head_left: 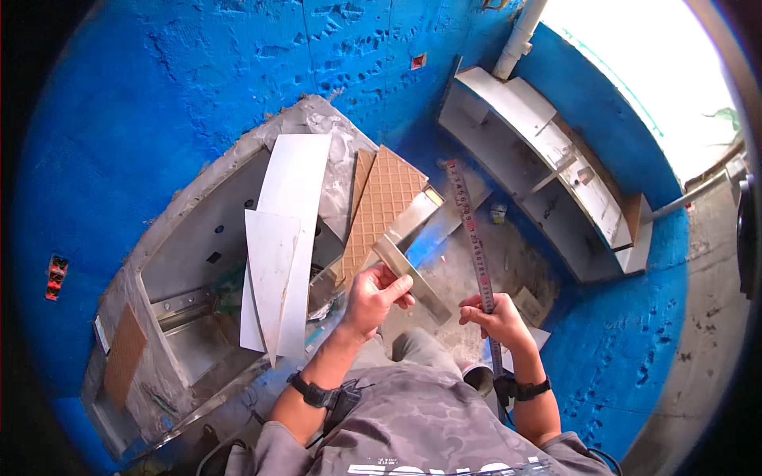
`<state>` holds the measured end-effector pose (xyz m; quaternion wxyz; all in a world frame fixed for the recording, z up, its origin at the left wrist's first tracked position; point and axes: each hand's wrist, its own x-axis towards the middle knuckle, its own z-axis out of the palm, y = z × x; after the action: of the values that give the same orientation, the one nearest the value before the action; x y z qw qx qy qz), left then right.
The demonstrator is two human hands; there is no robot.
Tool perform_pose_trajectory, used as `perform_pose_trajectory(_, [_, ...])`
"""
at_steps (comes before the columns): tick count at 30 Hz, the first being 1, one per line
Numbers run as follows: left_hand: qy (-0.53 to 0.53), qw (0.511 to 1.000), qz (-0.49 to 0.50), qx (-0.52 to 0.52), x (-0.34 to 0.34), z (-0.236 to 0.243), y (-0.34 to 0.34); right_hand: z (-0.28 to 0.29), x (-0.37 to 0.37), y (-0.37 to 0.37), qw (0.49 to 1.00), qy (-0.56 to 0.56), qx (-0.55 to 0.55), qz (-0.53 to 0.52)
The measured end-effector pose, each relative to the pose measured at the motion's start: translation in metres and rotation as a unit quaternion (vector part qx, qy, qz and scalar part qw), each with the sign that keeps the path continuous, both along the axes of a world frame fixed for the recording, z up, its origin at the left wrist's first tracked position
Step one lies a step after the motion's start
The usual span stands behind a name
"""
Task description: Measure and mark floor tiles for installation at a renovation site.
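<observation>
My left hand (377,301) is closed on a flat, metallic-looking strip (425,287), thumb on top, fingers curled beneath. The strip slants from upper left to lower right in front of me. My right hand (498,319) is closed around the blade of a tape measure (474,234). The blade stretches away from me past the strip, its far end free above the floor. Below that hand the blade runs back toward my wrist, where a dark piece partly shows. Beyond my left hand, brown tiles with a grid pattern (389,190) lie on a ledge.
White panels (298,182) lean across a grey built-in unit (171,349) with a metal basin on the left. A white open-shelved cabinet (548,151) lies along the right wall. Debris litters the floor (508,246). A white pipe (520,40) stands in the far corner against blue walls.
</observation>
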<state>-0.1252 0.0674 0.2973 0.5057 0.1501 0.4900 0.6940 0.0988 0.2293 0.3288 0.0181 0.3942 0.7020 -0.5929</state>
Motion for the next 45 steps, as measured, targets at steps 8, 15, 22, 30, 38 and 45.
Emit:
perform_pose_trajectory(8, [-0.045, 0.995, 0.093, -0.015, -0.044, -0.02, 0.056, -0.016, -0.062, 0.077, 0.998, -0.028, -0.046, 0.022])
perform_pose_trajectory(15, [-0.112, 0.975, 0.189, -0.021, -0.059, -0.042, 0.115, -0.038, -0.134, 0.16, 0.992, 0.002, -0.102, 0.08])
perform_pose_trajectory(22, [-0.24, 0.932, 0.27, 0.015, -0.056, -0.064, 0.162, -0.064, -0.213, 0.238, 0.968, 0.002, -0.193, 0.159])
perform_pose_trajectory(30, [-0.276, 0.88, 0.38, 0.066, -0.036, -0.09, 0.174, -0.081, -0.283, 0.262, 0.937, 0.002, -0.237, 0.258])
perform_pose_trajectory(38, [-0.056, 0.979, 0.098, -0.169, -0.012, -0.059, 0.154, -0.087, -0.317, 0.264, 0.918, -0.006, -0.297, 0.264])
perform_pose_trajectory(45, [0.352, 0.819, 0.326, -0.315, -0.026, -0.037, 0.137, -0.093, -0.324, 0.254, 0.91, -0.016, -0.313, 0.272])
